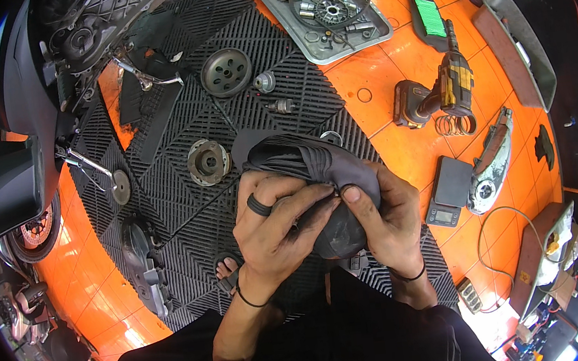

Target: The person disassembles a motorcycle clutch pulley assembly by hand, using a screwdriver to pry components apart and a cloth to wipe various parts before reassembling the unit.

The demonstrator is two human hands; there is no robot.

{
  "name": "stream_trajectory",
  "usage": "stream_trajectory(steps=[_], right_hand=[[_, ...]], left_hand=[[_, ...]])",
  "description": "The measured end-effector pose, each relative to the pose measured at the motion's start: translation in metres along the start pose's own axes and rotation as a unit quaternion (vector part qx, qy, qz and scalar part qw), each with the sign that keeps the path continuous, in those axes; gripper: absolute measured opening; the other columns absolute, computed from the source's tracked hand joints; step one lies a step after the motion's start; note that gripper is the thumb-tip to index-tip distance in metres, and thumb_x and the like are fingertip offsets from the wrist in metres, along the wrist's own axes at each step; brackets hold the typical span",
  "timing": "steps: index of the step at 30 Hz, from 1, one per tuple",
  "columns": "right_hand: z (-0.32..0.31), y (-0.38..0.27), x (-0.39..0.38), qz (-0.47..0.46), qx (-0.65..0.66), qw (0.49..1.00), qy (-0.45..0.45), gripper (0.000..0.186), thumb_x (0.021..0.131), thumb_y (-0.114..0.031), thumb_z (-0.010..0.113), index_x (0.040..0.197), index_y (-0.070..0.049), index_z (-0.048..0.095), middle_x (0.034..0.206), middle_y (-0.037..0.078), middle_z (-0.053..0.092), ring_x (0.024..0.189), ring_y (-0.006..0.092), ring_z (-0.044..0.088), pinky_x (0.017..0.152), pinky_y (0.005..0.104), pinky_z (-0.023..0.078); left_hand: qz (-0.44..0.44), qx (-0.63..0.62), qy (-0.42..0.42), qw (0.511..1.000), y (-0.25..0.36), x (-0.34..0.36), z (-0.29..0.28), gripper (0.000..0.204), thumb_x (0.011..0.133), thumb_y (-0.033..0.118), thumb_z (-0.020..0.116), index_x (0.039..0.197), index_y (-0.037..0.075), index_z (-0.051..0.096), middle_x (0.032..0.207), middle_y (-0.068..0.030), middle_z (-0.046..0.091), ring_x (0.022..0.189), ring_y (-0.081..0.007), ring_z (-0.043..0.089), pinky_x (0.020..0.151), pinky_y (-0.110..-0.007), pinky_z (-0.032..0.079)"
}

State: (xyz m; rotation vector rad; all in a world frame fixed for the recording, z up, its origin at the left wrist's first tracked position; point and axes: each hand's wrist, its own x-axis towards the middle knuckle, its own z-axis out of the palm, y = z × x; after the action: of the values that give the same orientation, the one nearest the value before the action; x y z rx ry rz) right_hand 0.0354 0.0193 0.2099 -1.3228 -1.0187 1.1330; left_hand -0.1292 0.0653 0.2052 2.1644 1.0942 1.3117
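Close in front of me, both my hands hold a dark grey, folded cloth piece (350, 168) shaped like a cap, with a flat brim-like flap at its far left. My left hand (276, 227), with a black ring and a wristband, has its fingers bent and their tips pinched at the middle edge. From the other side my right hand (392, 219) grips the piece, its thumb pressed beside the left fingertips. What lies between the fingertips is too small to make out. Below them shows a dark rounded surface (341, 237), partly hidden by the hands.
Black ribbed matting (188, 226) covers orange tiles, holding a drum-like metal part (226, 72) and a round hub (209, 162). A metal tray (321, 54) of parts lies far off. To the right are a cordless drill (453, 82), spring (456, 125) and scale (449, 192); a motorcycle (23, 131) stands left.
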Motion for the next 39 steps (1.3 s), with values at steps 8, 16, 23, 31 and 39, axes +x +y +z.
stream_trajectory(steps=[8, 16, 23, 31, 39], right_hand=[[0.0, -0.004, 0.001, 0.009, -0.061, 0.998, 0.0, 0.026, 0.102, -0.022, 0.068, 0.102, 0.004, 0.068, 0.07, 0.005, 0.06, 0.066, 0.0094, 0.054, 0.06, 0.0293, 0.046], [-0.001, 0.024, -0.004, 0.017, -0.058, 0.994, 0.088, 0.026, 0.101, -0.021, 0.068, 0.101, 0.005, 0.068, 0.075, 0.011, 0.064, 0.069, 0.013, 0.056, 0.065, 0.0335, 0.049], [-0.068, 0.077, -0.012, 0.055, -0.402, 0.906, 0.121, 0.026, 0.097, -0.012, 0.071, 0.114, 0.007, 0.065, 0.095, 0.015, 0.066, 0.092, 0.0173, 0.062, 0.083, 0.0309, 0.05], [-0.039, 0.019, -0.013, -0.106, -0.198, 0.973, 0.054, 0.036, 0.081, -0.003, 0.083, 0.114, 0.002, 0.07, 0.114, 0.017, 0.071, 0.108, 0.0315, 0.068, 0.096, 0.0394, 0.053], [-0.014, -0.009, 0.0, -0.182, -0.053, 0.98, -0.057, 0.028, 0.081, -0.003, 0.085, 0.106, 0.001, 0.074, 0.103, 0.014, 0.073, 0.091, 0.0205, 0.071, 0.075, 0.0298, 0.056]], left_hand=[[0.057, 0.068, 0.01, 0.996, 0.001, 0.0, 0.0, 0.034, 0.063, 0.008, 0.091, 0.095, 0.008, 0.08, 0.089, -0.0013, 0.066, 0.086, -0.0223, 0.062, 0.076, -0.037, 0.05], [0.038, 0.027, 0.026, 0.999, -0.003, 0.003, -0.011, 0.033, 0.062, 0.007, 0.093, 0.092, 0.008, 0.079, 0.089, -0.0015, 0.063, 0.086, -0.022, 0.061, 0.071, -0.034, 0.051], [0.036, -0.003, 0.037, 0.999, -0.004, 0.004, -0.017, 0.035, 0.061, 0.004, 0.093, 0.092, 0.008, 0.079, 0.089, -0.0016, 0.063, 0.087, -0.0214, 0.061, 0.07, -0.032, 0.051], [0.017, -0.061, 0.017, 0.998, 0.0, 0.005, -0.012, 0.035, 0.06, 0.004, 0.092, 0.092, 0.008, 0.079, 0.09, -0.0025, 0.066, 0.088, -0.0228, 0.062, 0.072, -0.033, 0.052], [0.004, -0.092, -0.007, 0.996, 0.008, 0.006, -0.012, 0.033, 0.061, 0.004, 0.091, 0.092, 0.007, 0.079, 0.089, -0.0036, 0.067, 0.088, -0.0235, 0.063, 0.074, -0.035, 0.052]])
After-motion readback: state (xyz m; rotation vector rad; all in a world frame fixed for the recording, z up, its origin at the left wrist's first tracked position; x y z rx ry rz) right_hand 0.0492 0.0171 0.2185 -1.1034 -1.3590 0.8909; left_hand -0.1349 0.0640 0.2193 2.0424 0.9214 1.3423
